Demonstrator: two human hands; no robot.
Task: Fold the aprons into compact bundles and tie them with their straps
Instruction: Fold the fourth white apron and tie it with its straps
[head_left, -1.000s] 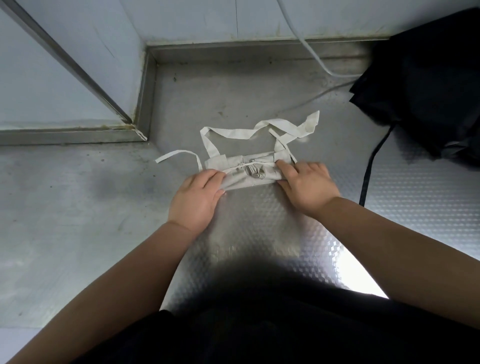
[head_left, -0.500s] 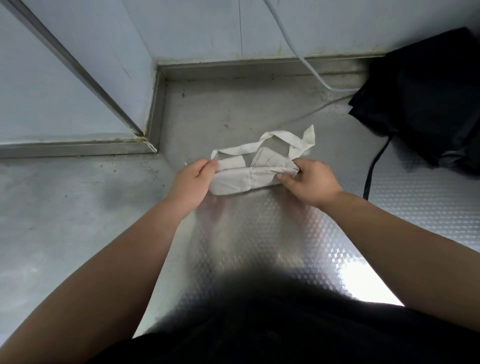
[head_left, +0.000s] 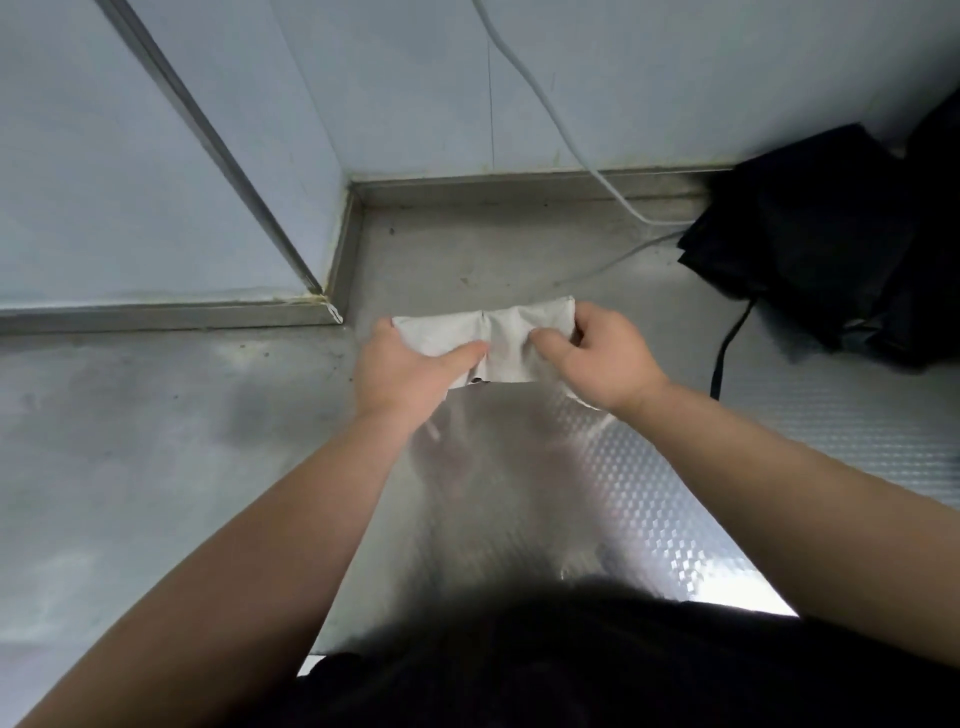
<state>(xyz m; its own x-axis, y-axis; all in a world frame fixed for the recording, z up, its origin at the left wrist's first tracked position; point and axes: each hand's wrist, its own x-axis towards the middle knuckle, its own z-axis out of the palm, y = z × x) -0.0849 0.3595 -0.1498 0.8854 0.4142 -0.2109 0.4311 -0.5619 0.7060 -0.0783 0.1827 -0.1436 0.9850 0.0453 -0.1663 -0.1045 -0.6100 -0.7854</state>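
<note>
- The left hand (head_left: 402, 371) grips the left end of the apron. Its thumb lies across the front toward the middle, and its fingers are hidden behind the cloth.
- The apron (head_left: 511, 338) is pale grey-white, folded into a short wrinkled band and stretched between both hands. A crease runs down its middle.
- The right hand (head_left: 597, 358) pinches the right end, thumb on the front and fingers curled over the top edge.
- A scrap of pale cloth peeks out under the right wrist; the straps cannot be made out.
- Below the hands lies the metal counter (head_left: 156, 467); whether the band touches it is unclear.
- Right of the right hand a black strap (head_left: 727, 348) leads to a dark cloth heap (head_left: 810, 249), cut off by the frame edge.
</note>
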